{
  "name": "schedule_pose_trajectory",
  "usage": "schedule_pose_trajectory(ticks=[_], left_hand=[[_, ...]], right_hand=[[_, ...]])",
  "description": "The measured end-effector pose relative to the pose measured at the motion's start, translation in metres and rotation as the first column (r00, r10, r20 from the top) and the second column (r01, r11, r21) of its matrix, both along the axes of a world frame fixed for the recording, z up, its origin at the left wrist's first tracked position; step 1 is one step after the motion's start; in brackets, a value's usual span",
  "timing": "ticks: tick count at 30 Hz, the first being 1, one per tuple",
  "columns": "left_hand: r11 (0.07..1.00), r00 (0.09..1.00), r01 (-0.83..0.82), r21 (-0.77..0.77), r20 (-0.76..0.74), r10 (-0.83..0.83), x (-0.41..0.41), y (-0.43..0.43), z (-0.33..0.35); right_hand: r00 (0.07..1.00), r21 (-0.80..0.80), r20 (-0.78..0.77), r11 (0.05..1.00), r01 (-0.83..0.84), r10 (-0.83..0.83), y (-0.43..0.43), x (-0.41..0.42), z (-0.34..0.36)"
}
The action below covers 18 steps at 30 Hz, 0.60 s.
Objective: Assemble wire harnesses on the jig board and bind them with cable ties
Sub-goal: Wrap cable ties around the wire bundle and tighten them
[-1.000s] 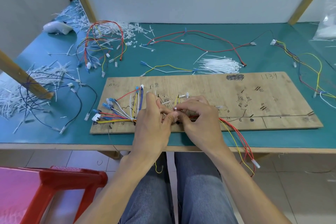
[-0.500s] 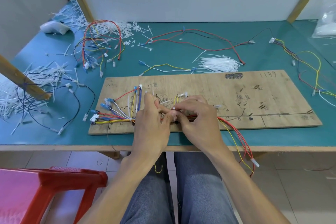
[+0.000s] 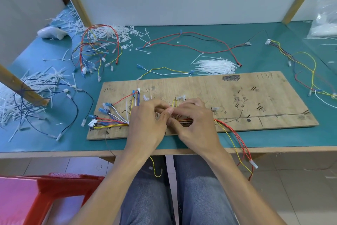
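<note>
Red plastic stool point(image 3: 69, 186) parked on the tiled floor point(image 3: 300, 197) bottom left, plus a clear plastic bag point(image 3: 324, 20) on the teal worktop point(image 3: 45, 144) far right.

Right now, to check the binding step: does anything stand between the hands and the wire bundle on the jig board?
Nothing visible does. The left hand and the right hand are both down at the wire bundle on the jig board, fingertips meeting over it; what they pinch is hidden.

Matt scribbled plywood jig board point(image 3: 228, 95)
</note>
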State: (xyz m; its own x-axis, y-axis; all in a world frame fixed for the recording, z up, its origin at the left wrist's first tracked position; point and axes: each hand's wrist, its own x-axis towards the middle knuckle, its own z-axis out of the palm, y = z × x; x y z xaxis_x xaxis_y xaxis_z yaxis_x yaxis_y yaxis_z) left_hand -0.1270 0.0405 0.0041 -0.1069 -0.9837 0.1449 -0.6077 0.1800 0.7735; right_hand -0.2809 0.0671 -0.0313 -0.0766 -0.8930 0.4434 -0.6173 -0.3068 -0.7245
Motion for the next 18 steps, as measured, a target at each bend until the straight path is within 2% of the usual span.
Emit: schedule_pose_trajectory(ticks=[8, 13, 18], left_hand=[[0.997, 0.979, 0.076, 0.032, 0.185, -0.08, 0.004, -0.01, 0.017], [0.997, 0.914, 0.074, 0.038, 0.398, -0.083, 0.004, -0.014, 0.026], [0.991, 0.865, 0.107, 0.076, 0.485, -0.13, 0.002, -0.02, 0.034]], right_hand=[[1.0, 0.02, -0.008, 1.0, 0.001, -0.001, 0.0, 0.0, 0.0], [1.0, 0.024, -0.024, 1.0, -0.011, 0.011, 0.001, 0.0, 0.0], [0.999, 0.017, -0.035, 1.0, -0.016, 0.017, 0.002, 0.0, 0.003]])
